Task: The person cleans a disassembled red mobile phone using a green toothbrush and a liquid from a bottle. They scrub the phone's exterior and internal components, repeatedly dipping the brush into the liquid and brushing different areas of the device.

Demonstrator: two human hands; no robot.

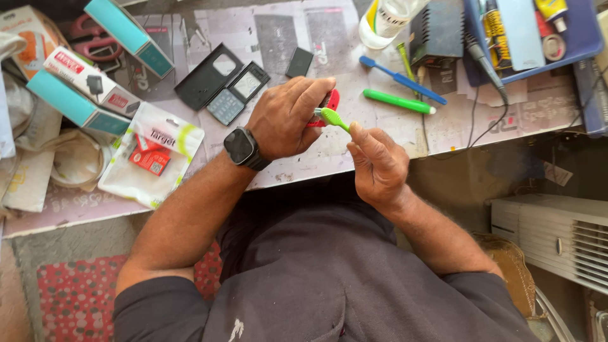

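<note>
Left hand grips red part; right hand pinches green toothbrush near table edge.

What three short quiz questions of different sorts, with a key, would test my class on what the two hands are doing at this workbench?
1. True or false: the left hand holds a small red object.
2. Multiple choice: the right hand holds a green toothbrush whose head is at
A. the red object
B. the blue tray
C. the keypad phone
3. Fill in: a dark smartwatch sits on the ______ wrist.

Key: 1 true; 2 A; 3 left.
</note>
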